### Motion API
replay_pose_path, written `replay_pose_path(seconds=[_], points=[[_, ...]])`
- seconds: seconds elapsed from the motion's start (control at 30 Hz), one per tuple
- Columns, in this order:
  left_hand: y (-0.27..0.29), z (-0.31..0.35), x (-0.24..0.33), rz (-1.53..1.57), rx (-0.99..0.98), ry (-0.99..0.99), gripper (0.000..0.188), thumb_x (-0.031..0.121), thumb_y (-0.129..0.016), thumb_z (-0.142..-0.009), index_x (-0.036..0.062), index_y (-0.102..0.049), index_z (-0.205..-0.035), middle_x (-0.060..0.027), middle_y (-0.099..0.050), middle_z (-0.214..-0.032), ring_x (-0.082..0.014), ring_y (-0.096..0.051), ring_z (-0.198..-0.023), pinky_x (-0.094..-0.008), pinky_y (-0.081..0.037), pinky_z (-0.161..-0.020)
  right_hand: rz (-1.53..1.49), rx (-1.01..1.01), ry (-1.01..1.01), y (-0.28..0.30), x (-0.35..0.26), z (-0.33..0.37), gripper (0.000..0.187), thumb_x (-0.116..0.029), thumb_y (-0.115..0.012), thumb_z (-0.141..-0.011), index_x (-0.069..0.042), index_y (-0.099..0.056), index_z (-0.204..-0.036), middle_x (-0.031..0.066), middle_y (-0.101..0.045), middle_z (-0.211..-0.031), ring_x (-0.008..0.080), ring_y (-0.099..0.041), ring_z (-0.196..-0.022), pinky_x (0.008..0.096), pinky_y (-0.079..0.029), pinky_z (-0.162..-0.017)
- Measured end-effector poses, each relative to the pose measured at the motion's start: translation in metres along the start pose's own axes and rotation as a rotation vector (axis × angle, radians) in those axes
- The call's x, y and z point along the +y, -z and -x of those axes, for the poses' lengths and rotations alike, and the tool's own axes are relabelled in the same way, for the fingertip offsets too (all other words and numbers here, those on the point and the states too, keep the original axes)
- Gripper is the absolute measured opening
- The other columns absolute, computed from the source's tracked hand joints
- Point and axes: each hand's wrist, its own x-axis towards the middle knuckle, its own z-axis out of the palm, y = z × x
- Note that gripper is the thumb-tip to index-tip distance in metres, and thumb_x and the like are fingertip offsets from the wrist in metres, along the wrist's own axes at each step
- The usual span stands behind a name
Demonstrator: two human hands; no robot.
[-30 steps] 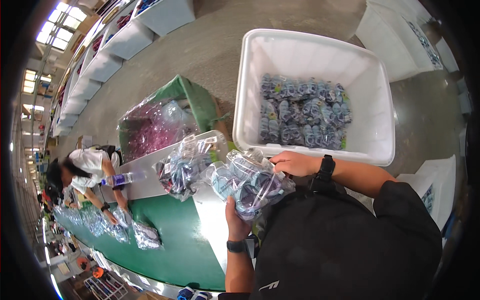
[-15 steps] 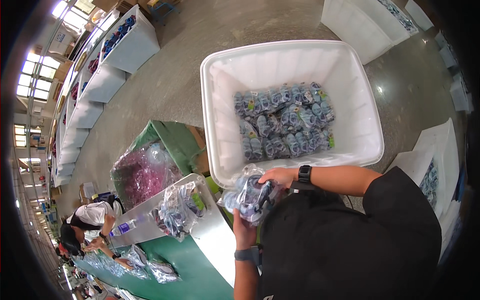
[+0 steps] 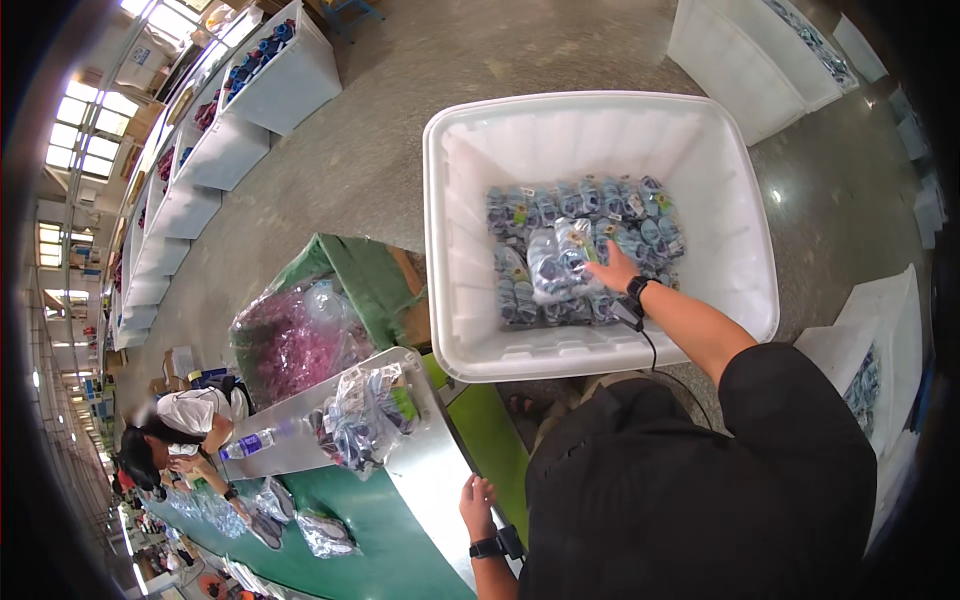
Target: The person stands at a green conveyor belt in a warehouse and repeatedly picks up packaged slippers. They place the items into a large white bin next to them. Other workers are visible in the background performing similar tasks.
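My right hand reaches into a large white plastic bin and grips a clear bag of blue shoes by its right side. Beneath that bag lie rows of similar bagged shoes, covering the bottom of the bin. Low over the metal edge of the worktable, my left hand has its fingers curled in, with nothing seen in them. Another bag of shoes rests on the metal end of the worktable, ahead of my left hand.
A green-draped box holding crumpled clear plastic stands left of the bin. At the green conveyor belt, a co-worker handles bagged shoes. A plastic bottle lies on the metal ledge. More white bins line the left and right sides.
The bag of shoes has gone from between both hands, at the near rim, into the bin with my right hand. My left hand has let go and dropped back over the table edge.
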Motion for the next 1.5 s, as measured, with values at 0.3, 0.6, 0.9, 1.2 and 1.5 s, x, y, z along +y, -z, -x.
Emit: replay_pose_path(seconds=[0.3,0.6,0.9,1.2,1.5], points=[[0.060,0.004,-0.067,0.057,0.076,0.071,0.053,0.032,-0.056,-0.095,-0.0036,-0.046,-0.133,-0.0175,-0.062,-0.110,-0.0232,-0.065,-0.088,-0.0319,-0.055,-0.069,0.136,-0.085,0.008,-0.023,0.081,0.017,0.070,-0.036,-0.064,-0.085,-0.001,-0.038,-0.140,0.0223,-0.062,-0.117,0.0319,-0.066,-0.082,0.0447,-0.050,-0.081],[0.110,-0.013,-0.110,0.124,0.110,0.122,0.049,0.030,-0.056,-0.096,-0.0020,-0.046,-0.132,-0.0146,-0.062,-0.109,-0.0223,-0.065,-0.088,-0.0314,-0.056,-0.068,-0.009,-0.249,-0.061,-0.061,0.075,0.086,0.063,-0.030,-0.069,-0.082,0.000,-0.046,-0.133,0.0144,-0.064,-0.082,0.0203,-0.064,-0.062,0.0354,-0.053,-0.053],[0.219,-0.055,-0.115,0.109,0.219,-0.057,0.044,0.026,-0.064,-0.091,-0.0009,-0.057,-0.125,-0.0122,-0.070,-0.097,-0.0131,-0.067,-0.083,-0.0240,-0.050,-0.062,-0.160,-0.254,-0.042,-0.099,0.077,0.120,0.045,-0.020,-0.065,-0.084,-0.007,-0.051,-0.124,0.0113,-0.060,-0.089,0.0181,-0.061,-0.055,0.0314,-0.049,-0.041],[0.391,-0.133,-0.109,-0.243,0.717,-0.261,0.049,0.029,-0.070,-0.083,-0.0076,-0.060,-0.115,-0.0233,-0.065,-0.106,-0.0311,-0.063,-0.099,-0.0384,-0.049,-0.089,-0.121,-0.366,-0.137,-0.118,0.061,0.168,0.044,-0.013,-0.059,-0.087,-0.004,-0.044,-0.127,0.0093,-0.057,-0.081,0.0192,-0.061,-0.054,0.0324,-0.050,-0.043],[0.546,-0.193,-0.087,-0.395,1.339,-0.236,0.071,0.033,-0.071,-0.081,-0.0085,-0.045,-0.132,-0.0287,-0.053,-0.127,-0.0434,-0.050,-0.119,-0.0471,-0.037,-0.104,0.108,-0.426,0.036,-0.126,-0.018,0.254,0.041,-0.013,-0.059,-0.089,0.000,-0.047,-0.127,0.0103,-0.061,-0.087,0.0175,-0.065,-0.066,0.0289,-0.053,-0.051]])
